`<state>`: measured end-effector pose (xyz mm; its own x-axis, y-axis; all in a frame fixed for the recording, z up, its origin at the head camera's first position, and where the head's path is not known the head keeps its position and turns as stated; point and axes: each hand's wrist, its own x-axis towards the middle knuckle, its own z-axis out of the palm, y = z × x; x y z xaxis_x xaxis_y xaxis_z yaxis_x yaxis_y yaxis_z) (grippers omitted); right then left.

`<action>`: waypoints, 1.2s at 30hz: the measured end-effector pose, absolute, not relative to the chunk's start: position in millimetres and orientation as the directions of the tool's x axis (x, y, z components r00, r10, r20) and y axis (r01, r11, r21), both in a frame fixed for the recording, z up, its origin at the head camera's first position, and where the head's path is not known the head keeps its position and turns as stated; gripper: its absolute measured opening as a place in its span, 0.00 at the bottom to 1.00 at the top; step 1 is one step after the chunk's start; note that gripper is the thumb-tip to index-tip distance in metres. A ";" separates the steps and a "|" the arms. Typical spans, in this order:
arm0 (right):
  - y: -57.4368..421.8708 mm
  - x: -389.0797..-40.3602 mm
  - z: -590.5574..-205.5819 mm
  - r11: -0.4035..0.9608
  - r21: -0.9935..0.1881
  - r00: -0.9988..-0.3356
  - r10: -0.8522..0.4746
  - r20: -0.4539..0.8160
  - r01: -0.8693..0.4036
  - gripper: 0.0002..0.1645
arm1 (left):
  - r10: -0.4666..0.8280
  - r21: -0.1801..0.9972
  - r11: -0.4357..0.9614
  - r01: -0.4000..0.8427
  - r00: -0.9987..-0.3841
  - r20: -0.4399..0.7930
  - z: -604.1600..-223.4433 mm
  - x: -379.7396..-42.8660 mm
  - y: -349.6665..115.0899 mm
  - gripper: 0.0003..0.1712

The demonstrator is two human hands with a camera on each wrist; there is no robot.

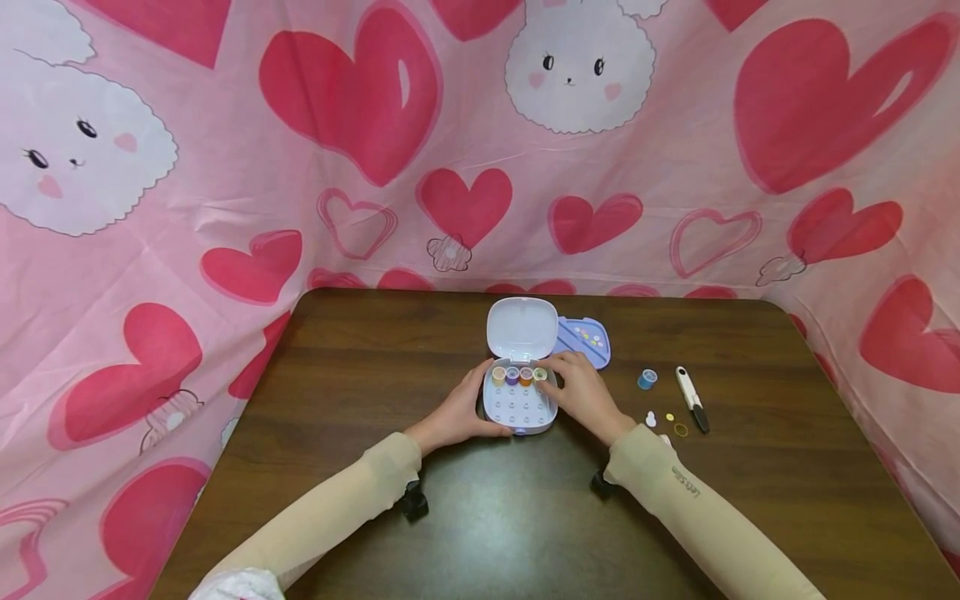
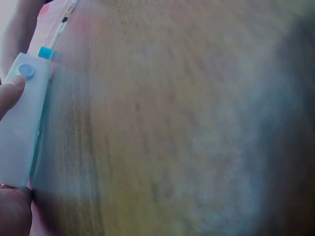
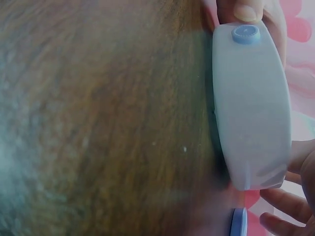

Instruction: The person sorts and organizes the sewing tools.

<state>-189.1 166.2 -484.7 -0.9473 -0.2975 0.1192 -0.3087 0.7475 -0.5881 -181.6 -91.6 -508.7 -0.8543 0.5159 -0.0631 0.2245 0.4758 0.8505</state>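
A small white sewing box (image 1: 520,427) stands on the table with its lid (image 1: 522,327) raised. My left hand (image 1: 463,414) holds its left side, the thumb on the front edge near a lilac button catch (image 3: 246,34). Along the back row of pegs sit a cream thread spool (image 1: 498,377), a purple spool (image 1: 512,376), an orange spool (image 1: 526,377) and a pale green spool (image 1: 540,375). Thumb and finger of my right hand (image 1: 581,392) pinch the pale green one at the row's right end. Both wrist views show only the box's outer wall, so the spools are hidden there.
Behind the box to the right lies a lilac tray (image 1: 600,356) with several small coloured pieces. Farther right are a blue spool (image 1: 647,379), a white-and-black tool (image 1: 692,398), a white piece (image 1: 651,419), a yellow disc (image 1: 670,417) and a thin ring (image 1: 681,430).
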 end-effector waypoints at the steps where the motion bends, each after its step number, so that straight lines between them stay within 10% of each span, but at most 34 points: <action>1: 166.2 -188.8 -484.2 0.749 -0.584 -0.946 -0.299 0.122 -0.312 0.23 | 0.516 0.850 0.477 0.225 -0.854 -0.063 -508.7 -181.6 -91.5 0.71; 36: 169.4 -190.2 -485.8 0.731 -0.604 -0.946 -0.290 0.144 -0.316 0.20 | 0.509 0.850 0.476 0.227 -0.859 -0.056 -507.1 -180.5 -90.3 0.72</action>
<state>-190.2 169.4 -485.8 -0.9460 -0.2902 0.1441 -0.3164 0.7314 -0.6041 -180.5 -90.3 -507.1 -0.8588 0.5093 -0.0564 0.2265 0.4760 0.8497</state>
